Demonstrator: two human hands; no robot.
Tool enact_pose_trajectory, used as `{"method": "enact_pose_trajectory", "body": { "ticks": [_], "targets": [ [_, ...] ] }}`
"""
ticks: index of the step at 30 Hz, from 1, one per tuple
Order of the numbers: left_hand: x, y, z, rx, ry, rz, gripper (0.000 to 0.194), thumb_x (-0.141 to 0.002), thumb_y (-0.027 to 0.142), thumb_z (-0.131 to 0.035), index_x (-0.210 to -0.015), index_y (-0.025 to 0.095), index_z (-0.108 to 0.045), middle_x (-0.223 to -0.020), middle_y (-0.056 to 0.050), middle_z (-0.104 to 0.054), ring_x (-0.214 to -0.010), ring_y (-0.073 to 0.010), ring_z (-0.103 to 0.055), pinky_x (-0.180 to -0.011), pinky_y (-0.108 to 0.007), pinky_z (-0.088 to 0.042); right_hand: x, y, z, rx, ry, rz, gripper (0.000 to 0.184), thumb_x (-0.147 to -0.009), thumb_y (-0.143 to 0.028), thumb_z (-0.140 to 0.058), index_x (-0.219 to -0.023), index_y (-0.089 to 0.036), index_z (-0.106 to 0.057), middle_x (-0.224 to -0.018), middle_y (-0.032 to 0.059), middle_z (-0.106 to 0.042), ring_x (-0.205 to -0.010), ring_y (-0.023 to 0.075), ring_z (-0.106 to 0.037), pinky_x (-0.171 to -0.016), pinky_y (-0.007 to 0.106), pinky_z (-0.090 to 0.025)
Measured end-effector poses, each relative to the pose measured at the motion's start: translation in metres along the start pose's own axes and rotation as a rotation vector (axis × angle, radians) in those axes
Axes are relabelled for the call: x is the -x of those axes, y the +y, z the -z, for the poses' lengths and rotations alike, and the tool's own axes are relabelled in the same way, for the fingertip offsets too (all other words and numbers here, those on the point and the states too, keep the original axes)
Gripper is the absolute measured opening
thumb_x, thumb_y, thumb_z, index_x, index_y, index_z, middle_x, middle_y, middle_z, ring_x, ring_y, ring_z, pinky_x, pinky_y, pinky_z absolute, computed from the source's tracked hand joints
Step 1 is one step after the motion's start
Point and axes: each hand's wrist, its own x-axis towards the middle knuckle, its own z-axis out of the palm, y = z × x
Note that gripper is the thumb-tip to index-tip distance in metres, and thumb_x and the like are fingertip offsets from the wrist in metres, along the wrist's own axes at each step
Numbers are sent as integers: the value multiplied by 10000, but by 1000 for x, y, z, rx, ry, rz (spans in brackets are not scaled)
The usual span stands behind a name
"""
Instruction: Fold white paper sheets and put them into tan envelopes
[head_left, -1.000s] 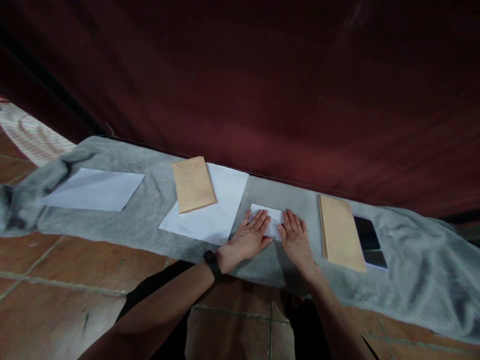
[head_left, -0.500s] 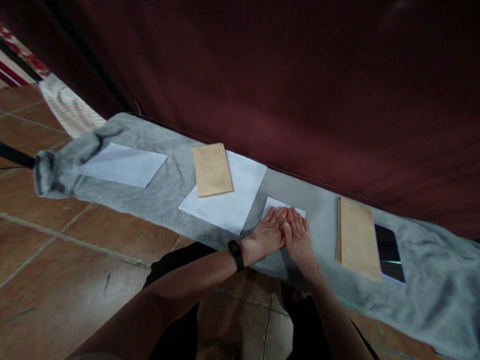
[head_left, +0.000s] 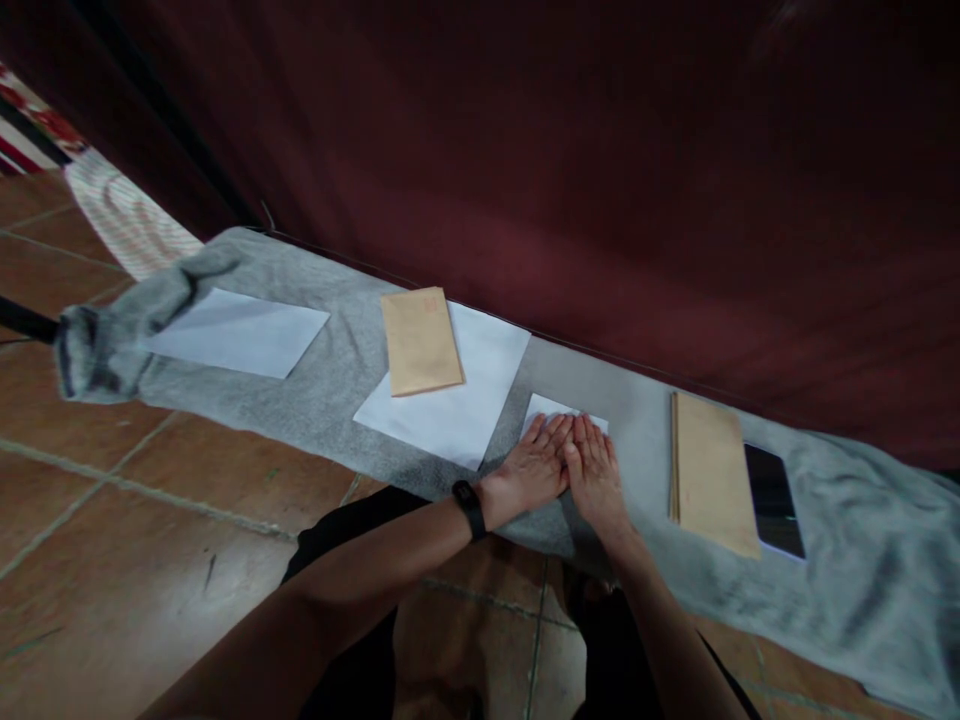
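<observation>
Both of my hands lie flat, side by side, on a small piece of white paper on the grey cloth. My left hand, with a black band on its wrist, has its fingers stretched out over the paper's left part. My right hand rests close against it, fingers also straight, over the right part. Only the paper's far edge shows; the rest is hidden under the hands. Left of them a larger white sheet lies partly under a stack of brown envelopes.
A grey cloth covers the long narrow surface along a dark red panel. Another white sheet lies at the left. To the right are more brown envelopes beside a phone. Tiled floor shows below.
My hands stay pressed on the small paper in the same pose. The whole view has shifted slightly; nothing else has visibly moved.
</observation>
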Motion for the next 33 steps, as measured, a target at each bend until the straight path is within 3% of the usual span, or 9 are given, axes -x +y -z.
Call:
{"method": "enact_pose_trajectory", "body": {
  "ticks": [9,21,33],
  "targets": [
    [1,-4,-10,-12,4,7,562,-1015,279,-273,-1536,67,-272,-1628,-161,-250,-1519,-254,-176,-1239,-480,-156,1,-1,5,129,19,27,569,-1065,-354,-161,-1531,-73,-327,-1584,176,-344,-1501,255,-231,-1200,505,-220],
    [-4,-19,-18,33,61,148,570,-998,296,-345,-1513,53,-328,-1599,-165,-319,-1510,-247,-217,-1246,-466,-169,3,5,8,166,70,-38,598,-1058,-421,-243,-1545,-80,-301,-1576,165,-361,-1467,287,-310,-1191,498,-244],
    [-6,-26,-9,27,65,243,699,-981,511,-402,-1493,35,-363,-1578,-203,-345,-1493,-296,-265,-1220,-471,-238,7,12,10,176,70,-79,611,-1054,-444,-267,-1551,-89,-289,-1578,161,-360,-1463,296,-313,-1180,497,-260]
  ]
}}
